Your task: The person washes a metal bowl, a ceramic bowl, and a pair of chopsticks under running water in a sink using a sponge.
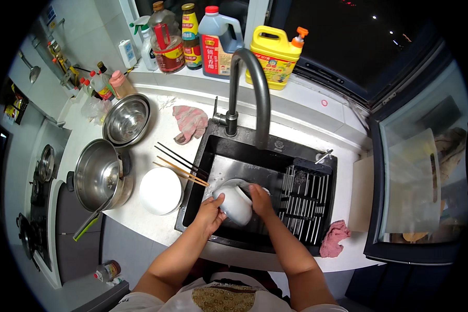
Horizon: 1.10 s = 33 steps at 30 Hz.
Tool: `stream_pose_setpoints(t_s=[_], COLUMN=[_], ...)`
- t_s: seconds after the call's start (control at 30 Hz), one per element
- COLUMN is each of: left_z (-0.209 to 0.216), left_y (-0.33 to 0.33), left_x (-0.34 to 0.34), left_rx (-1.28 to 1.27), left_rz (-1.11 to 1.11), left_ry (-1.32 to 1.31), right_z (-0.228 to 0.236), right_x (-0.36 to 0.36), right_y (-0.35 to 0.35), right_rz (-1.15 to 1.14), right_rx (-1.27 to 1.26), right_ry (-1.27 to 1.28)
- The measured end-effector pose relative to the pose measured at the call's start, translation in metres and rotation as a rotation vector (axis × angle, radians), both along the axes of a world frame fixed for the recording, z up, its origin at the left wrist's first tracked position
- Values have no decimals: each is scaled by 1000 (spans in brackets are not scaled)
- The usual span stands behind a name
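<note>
A white bowl [232, 206] is tilted on its side above the black sink [195, 200], its opening turned toward the right. My left hand [210, 216] grips its outer wall, thumb on the near side. My right hand [260, 200] is closed at the bowl's right rim; its fingertips are partly hidden, and I cannot make out whether anything else is in them. More whitish dishware [237, 182] shows just behind the bowl in the sink. Dark and light chopsticks [179, 167] lie across the sink's left edge, beside a white plate [160, 190] on the counter.
A gunmetal faucet [262, 99] arches over the sink. A drying rack [304, 203] fills the sink's right side. Steel basins [127, 120] and a pot [96, 174] stand left. Cloths lie behind and right of the sink. Bottles line the sill; an open window [421, 177] juts in at right.
</note>
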State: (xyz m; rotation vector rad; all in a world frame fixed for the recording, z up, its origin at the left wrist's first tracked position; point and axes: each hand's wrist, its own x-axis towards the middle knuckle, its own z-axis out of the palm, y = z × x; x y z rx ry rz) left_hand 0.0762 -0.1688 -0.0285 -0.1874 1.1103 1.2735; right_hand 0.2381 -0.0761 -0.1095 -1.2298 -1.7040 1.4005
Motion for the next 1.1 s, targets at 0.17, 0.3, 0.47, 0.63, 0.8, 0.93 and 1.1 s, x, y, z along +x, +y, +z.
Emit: stream_pose_setpoints(t_s=[0.17,0.3,0.47,0.63,0.8,0.93,1.1], left_z=[-20,-31,-35,-36,-7,28,43], left_y=[-29,-38,-38,-30,3,50,165], left_x=[-17,-23,-19,-16,-17,-41,-74], left_rx=[-68,-97,-128,47,190,-5,68], left_rz=[191,296,344,284,-5,-470,-652], left_ry=[-180,-251,-257,-330,-250,275,2339], right_z=[-64,-146,-142,-62,43,52,102], right_x=[-12,-33,-31,16,21,21,-6], right_y=[8,3,-5,-7,-12,-7,3], right_rz=[-34,122,285,-208,-306,-479,-604], right_rx=[-31,75,-176,-878,-1236,-1101,-861], right_ry=[-268,-224,-316,454,690,721,672])
